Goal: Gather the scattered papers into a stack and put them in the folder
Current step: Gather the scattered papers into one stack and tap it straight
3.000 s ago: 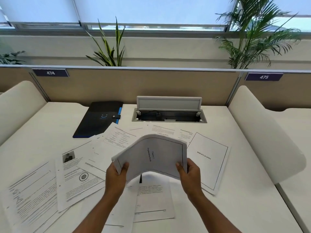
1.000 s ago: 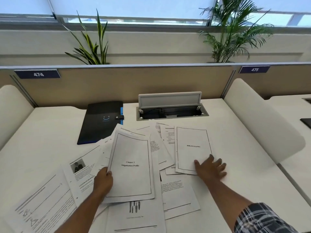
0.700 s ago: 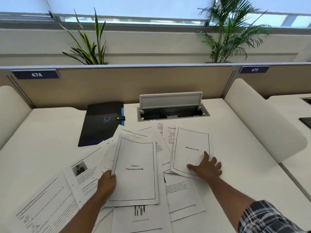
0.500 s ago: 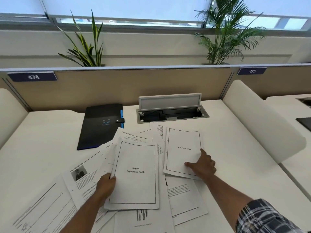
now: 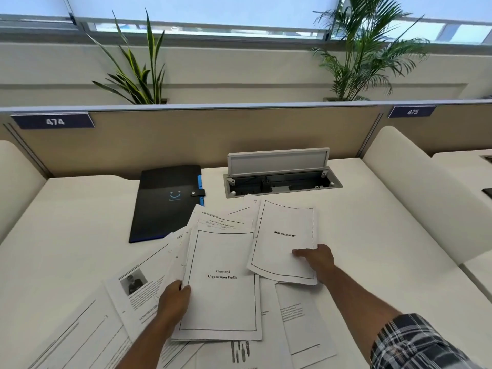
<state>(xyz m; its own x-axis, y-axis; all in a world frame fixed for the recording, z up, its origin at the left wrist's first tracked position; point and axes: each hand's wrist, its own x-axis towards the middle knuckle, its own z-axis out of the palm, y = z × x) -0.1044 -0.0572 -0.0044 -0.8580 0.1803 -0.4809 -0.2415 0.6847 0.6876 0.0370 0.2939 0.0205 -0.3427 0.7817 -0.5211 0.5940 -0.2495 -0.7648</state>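
White printed papers lie scattered over the desk's near half. My left hand (image 5: 174, 298) grips the left edge of a thin stack topped by the "Chapter 2 Organization Profile" sheet (image 5: 222, 286). My right hand (image 5: 316, 259) pinches the lower right of the "Bibliography" sheet (image 5: 285, 235), thumb on top, and its near edge is lifted off the desk. More sheets lie beneath and to the left, one of them a page with a portrait photo (image 5: 135, 286). The black folder (image 5: 165, 203) with a blue edge lies closed at the back left, partly under the papers' far corners.
An open cable box (image 5: 282, 179) with a raised lid is set into the desk behind the papers. A beige partition (image 5: 199, 137) closes the back, and curved white dividers (image 5: 415, 193) stand at both sides. Plants stand behind the partition.
The stack I held in both hands now rests in my left hand on the desk. My right hand has slid the Bibliography sheet leftward towards it and taken hold of it, lifting its edge.
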